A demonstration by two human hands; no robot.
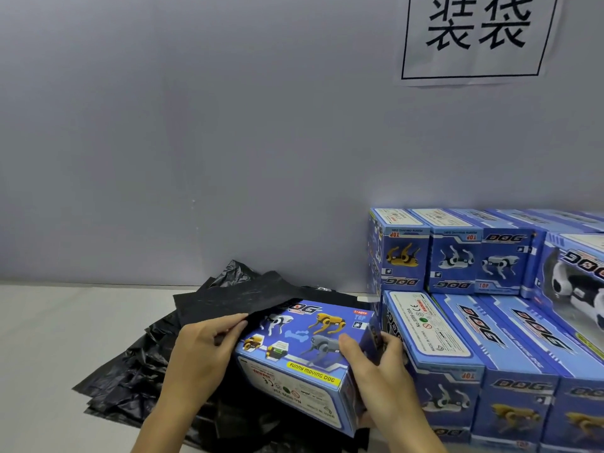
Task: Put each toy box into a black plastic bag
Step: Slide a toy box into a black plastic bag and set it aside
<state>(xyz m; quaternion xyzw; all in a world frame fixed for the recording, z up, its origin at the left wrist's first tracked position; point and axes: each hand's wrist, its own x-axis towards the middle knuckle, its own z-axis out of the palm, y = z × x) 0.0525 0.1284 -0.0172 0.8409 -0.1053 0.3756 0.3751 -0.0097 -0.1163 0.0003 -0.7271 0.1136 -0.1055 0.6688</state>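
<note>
Your left hand (199, 351) pinches the lifted edge of a black bag (235, 299), thumb and fingers closed on the plastic. Your right hand (376, 371) grips the right end of a blue toy box (304, 351), fingers wrapped around it. The box lies on the pile of bags (130, 367), its far end just under the raised flap. Stacked toy boxes (490, 322) fill the table's right side, touching your right hand. The table (65, 322) is bare toward its left edge. A paper sign (474, 34) hangs on the wall (196, 125) behind.
</note>
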